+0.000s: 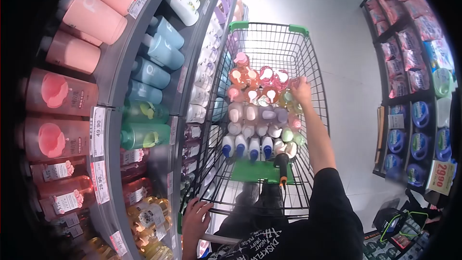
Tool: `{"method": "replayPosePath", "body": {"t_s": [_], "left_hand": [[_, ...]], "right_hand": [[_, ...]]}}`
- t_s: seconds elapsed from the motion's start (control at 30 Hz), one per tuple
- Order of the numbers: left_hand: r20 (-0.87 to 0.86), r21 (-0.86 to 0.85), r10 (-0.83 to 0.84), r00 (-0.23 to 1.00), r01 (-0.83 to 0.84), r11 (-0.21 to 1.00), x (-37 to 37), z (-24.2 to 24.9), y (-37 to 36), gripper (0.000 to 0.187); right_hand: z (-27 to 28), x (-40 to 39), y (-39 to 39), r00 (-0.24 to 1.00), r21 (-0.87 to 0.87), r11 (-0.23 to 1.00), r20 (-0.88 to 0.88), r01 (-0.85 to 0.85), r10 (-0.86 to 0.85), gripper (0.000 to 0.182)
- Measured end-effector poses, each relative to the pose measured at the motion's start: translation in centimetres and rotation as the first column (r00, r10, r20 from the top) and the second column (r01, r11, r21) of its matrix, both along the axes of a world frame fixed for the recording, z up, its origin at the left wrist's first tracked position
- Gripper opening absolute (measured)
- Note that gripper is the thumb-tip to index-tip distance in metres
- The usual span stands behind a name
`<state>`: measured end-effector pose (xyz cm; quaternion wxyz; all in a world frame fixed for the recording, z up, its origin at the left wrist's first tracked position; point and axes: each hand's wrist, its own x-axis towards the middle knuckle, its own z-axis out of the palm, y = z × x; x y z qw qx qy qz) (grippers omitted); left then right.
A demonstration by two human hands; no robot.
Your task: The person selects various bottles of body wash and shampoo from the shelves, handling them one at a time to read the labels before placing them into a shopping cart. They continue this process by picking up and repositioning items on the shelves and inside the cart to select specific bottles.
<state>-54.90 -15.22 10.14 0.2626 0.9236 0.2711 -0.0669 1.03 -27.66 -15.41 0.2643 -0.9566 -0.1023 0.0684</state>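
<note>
A wire shopping cart [315,62] with green corners stands in front of me, holding rows of upright pump bottles. My right hand [301,90] reaches into its right side, fingers curled round a pink bottle [293,84] beside the red and pink bottles [266,73]. My left hand [196,214] rests at the cart's near left corner, its fingers slightly apart over the rim. White bottles with blue caps [253,148] stand in the nearest row. A black device with an orange end [282,167] lies by the green panel [250,171].
Shelves [113,86] of pink, blue, green and amber bottles run along the left, close to the cart. On the right is a rack [382,96] of packets and blue containers. Another basket [392,224] appears at lower right.
</note>
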Motion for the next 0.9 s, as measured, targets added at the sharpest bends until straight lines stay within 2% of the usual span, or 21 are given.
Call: {"method": "replayPosePath", "body": {"t_s": [0.1, 0.2, 0.33, 0.47, 0.57, 0.6, 0.7, 0.73, 0.83, 0.9], "left_hand": [[-0.011, 0.014, 0.0, 1.0, 0.0, 1.0, 0.1, 0.1, -0.1, 0.035], [-0.008, 0.035, -0.002, 1.0, 0.003, 0.999, 0.3, -0.1, -0.1, 0.035], [-0.008, 0.048, 0.007, 1.0, -0.006, 0.999, 0.2, -0.2, -0.3, 0.034], [-0.007, 0.033, 0.001, 1.0, -0.001, 0.999, 0.1, 0.1, -0.2, 0.033], [-0.005, 0.013, 0.011, 1.0, -0.011, 1.0, 0.1, 0.2, -0.1, 0.035], [-0.004, -0.001, 0.022, 1.0, -0.022, 1.0, 0.0, 0.3, 0.0, 0.036], [0.025, -0.019, 0.018, 1.0, -0.017, 1.0, -0.3, 0.5, 0.1, 0.039], [0.039, -0.019, 0.013, 0.999, -0.012, 1.0, -0.5, 0.6, 0.1, 0.04], [0.062, -0.004, 0.0, 0.998, 0.0, 1.0, -1.3, -0.1, 0.3, 0.041], [0.108, -0.007, -0.023, 0.994, 0.024, 1.0, -1.6, -0.4, 0.3, 0.043]], "right_hand": [[1.7, -0.5, 0.7, 0.998, -0.039, 0.997, 0.0, 0.061, -0.061, 0.043], [2.0, -0.7, 0.8, 0.999, -0.022, 0.999, 0.018, 0.049, -0.049, 0.041], [2.0, -1.2, 0.0, 0.993, 0.092, 0.996, 0.12, -0.013, 0.001, 0.022], [3.2, -1.1, -1.2, 0.983, 0.004, 0.991, 0.132, -0.132, 0.13, 0.038], [7.2, -1.2, -1.4, 0.977, -0.033, 0.989, 0.154, -0.144, 0.148, 0.042], [8.5, -1.3, -1.7, 0.96, -0.052, 0.984, 0.215, -0.172, 0.179, 0.048], [15.3, -2.5, -2.3, 0.943, -0.077, 0.968, 0.218, -0.24, 0.251, 0.052], [17.3, -3.2, -2.6, 0.921, -0.047, 0.964, 0.286, -0.262, 0.264, 0.058], [24.5, -5.8, -3.3, 0.899, 0.082, 0.946, 0.346, -0.315, 0.269, 0.061], [29.9, -8.3, -3.6, 0.904, 0.174, 0.916, 0.308, -0.36, 0.297, 0.067]]}}
